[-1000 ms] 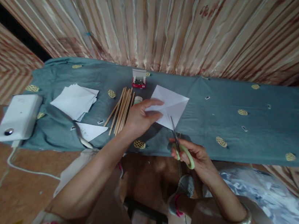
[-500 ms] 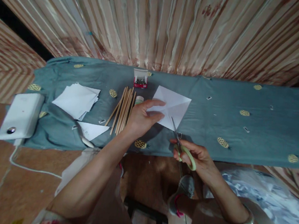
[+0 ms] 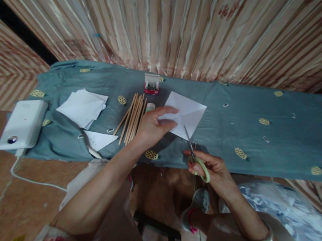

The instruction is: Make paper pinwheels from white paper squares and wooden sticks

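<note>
A square sheet of white paper with diagonal crease lines is gripped at its left side by my left hand, thumb and fingers closed on it. My right hand is wrapped round the light green handles of a pair of scissors. The blades point up and left and lie at the paper's lower corner, looking nearly closed. Beside my left hand lie several thin wooden sticks, and the capped end of a small tube shows behind it.
A red open box of small metal pieces stands at the back. To the left lie a stack of white paper, a folded paper piece and a white power bank with a cable. A green pineapple-print cloth covers the table.
The scissor handles have drawn slightly closer together in my right hand. My left hand and the paper hold almost the same position.
</note>
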The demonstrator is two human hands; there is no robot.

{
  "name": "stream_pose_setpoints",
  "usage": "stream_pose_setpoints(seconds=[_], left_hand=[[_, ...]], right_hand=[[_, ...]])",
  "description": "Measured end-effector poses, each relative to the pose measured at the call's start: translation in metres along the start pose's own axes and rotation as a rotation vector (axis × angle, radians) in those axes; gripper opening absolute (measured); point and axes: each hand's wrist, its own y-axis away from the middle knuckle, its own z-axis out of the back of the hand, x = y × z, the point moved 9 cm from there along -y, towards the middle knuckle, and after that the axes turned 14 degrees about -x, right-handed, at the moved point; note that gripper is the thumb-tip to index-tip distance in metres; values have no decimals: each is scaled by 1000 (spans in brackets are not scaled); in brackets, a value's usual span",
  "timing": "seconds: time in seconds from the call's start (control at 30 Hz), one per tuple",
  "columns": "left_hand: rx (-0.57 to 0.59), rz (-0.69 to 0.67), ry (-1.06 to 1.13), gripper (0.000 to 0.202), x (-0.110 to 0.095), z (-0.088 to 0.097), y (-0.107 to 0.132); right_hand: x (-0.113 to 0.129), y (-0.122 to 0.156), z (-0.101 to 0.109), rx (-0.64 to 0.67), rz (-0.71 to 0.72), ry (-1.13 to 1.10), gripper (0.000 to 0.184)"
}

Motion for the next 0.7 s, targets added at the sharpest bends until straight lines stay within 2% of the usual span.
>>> stream_pose_setpoints(seconds=[0.5,0.7], left_hand=[[18,41,24,30,3,-5,4],[14,47,8,29,3,-5,4]], right_hand=[[3,-1,-1,-4,32,-20,41],[5,-2,0,-38,28,-1,47]])
